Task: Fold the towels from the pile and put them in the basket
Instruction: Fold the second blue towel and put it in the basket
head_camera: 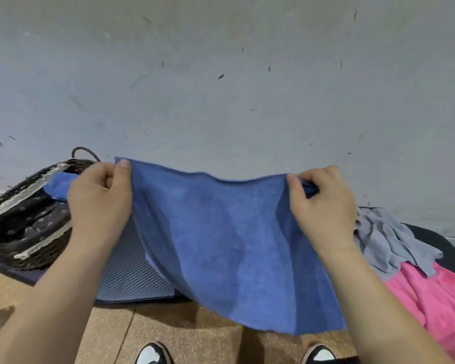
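Pinching with left hand [100, 198] and right hand [323, 203] the top corners of a soft blue terry towel [234, 245], stretching it aloft over the dark ribbed mat [132, 274] for folding, near the dark wicker basket [0, 256] on its left end.

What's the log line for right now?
blue towel: held spread | left hand: pinches corner | right hand: pinches corner | basket: blue cloth inside | pile: grey towel, pink towel

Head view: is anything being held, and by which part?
The blue towel: the left hand pinches its upper left corner, the right hand its upper right corner; it hangs between them.
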Motion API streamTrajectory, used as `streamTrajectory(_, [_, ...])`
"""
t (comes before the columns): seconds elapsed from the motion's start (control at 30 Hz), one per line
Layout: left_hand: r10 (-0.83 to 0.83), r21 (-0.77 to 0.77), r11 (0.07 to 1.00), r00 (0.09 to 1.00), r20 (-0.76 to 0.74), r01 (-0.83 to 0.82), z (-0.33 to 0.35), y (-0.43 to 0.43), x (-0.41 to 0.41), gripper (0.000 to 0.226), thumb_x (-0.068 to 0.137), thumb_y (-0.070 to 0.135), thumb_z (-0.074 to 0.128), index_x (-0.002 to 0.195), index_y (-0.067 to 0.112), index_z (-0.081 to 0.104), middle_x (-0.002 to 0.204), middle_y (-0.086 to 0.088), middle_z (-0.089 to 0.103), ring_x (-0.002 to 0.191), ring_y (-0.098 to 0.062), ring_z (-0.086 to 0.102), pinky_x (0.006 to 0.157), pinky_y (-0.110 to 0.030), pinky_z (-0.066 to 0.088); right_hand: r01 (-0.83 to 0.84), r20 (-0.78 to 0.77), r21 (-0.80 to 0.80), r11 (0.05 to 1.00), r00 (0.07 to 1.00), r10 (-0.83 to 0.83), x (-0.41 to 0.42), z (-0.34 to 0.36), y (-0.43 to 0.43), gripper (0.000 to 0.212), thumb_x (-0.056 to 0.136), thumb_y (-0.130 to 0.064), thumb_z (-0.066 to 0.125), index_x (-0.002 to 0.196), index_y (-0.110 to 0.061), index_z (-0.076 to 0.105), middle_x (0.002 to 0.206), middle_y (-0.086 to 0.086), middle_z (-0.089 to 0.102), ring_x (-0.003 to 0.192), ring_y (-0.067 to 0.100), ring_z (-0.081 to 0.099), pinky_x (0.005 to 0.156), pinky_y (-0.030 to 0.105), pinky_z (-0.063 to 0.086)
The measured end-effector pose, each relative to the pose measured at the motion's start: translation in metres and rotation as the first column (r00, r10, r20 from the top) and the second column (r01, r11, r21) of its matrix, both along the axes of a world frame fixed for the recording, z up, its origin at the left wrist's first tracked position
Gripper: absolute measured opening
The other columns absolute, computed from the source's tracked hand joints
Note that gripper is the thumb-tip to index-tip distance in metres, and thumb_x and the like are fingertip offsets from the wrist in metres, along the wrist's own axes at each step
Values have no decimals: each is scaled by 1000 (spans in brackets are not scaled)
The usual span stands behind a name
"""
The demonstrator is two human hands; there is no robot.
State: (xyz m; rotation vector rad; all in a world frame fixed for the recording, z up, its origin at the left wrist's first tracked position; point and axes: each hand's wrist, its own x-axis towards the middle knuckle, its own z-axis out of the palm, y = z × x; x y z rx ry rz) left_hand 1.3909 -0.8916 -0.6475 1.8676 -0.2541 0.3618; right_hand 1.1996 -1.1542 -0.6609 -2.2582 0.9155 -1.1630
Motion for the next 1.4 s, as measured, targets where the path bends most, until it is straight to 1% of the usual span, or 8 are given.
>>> streamTrajectory(0.37, [-25, 85, 995, 938, -345, 57, -108, -32, 70, 30, 98, 39, 62, 81, 17, 72, 65, -1, 75, 65, -20, 77, 69, -53, 65, -56, -194, 342, 938, 972, 129, 68, -99, -37, 14, 99, -31, 65, 98, -19, 72, 115, 2, 58, 81, 0, 59, 77, 24, 51])
streamTrajectory(0.5, [-124, 225, 933, 839, -529, 280, -137, -39, 71, 64, 93, 47, 65, 151, 26, 48, 137, 2, 65, 127, -24, 62, 110, -48, 48, -103, -361, 463, 880, 885, 294, 73, -122, -27, 51, 102, -31, 59, 151, -20, 48, 168, 5, 23, 141, 17, 43, 104, 27, 37])
streamTrajectory(0.63, [-201, 307, 844, 791, -578, 439, -132, -40, 46, 76, 101, 55, 51, 164, 26, 22, 169, 3, 27, 154, -21, 29, 123, -44, 29, -247, -571, 352, 903, 708, 416, 74, -126, 5, 64, 100, -55, 51, 157, -28, 40, 173, 6, 10, 159, 22, 13, 126, 44, 21])
streamTrajectory(0.87, [-116, 718, 315, 776, -620, 620, -165, -29, -2, 82, 95, 78, 20, 163, 40, -5, 170, 2, -24, 155, -33, -25, 124, -59, -11, -200, -852, 415, 888, 257, 456, 64, -139, 49, 85, 91, -84, 19, 161, -47, -9, 169, 0, -28, 155, 36, -26, 125, 58, -8])
streamTrajectory(1.03, [-295, 569, 518, 758, -582, 639, -159, -12, 26, 74, 101, 64, 41, 164, 35, 15, 173, 3, -7, 159, -21, -14, 127, -50, -8, -160, -853, 422, 892, 263, 451, 75, -145, 50, 91, 86, -90, 21, 158, -50, -17, 166, -1, -36, 151, 35, -36, 121, 60, -18])
streamTrajectory(1.13, [-218, 534, 685, 839, -499, 496, -148, 13, 42, 65, 100, 51, 57, 155, 20, 42, 166, -5, 29, 155, -24, 23, 119, -40, 28, -164, -843, 411, 897, 306, 443, 82, -141, 58, 88, 89, -87, 18, 160, -46, -13, 168, 0, -32, 152, 33, -34, 122, 60, -17])
streamTrajectory(1.27, [65, 736, 576, 877, -476, 357, -139, 43, 47, 46, 80, 58, 74, 86, 14, 62, 106, -14, 67, 98, -32, 62, 70, -34, 45, -312, -791, 442, 841, 307, 529, 91, -139, 94, 81, 92, -84, 17, 160, -50, -11, 167, -6, -33, 152, 30, -35, 122, 59, -16])
streamTrajectory(1.4, [-66, 486, 760, 795, -603, 432, -139, 47, 37, 31, 83, 33, 79, 82, 5, 64, 81, -9, 69, 71, -22, 62, 61, -33, 47, -330, -795, 483, 811, 224, 565, 94, -146, 117, 78, 90, -85, 15, 157, -55, -12, 163, -9, -39, 148, 29, -43, 117, 62, -24])
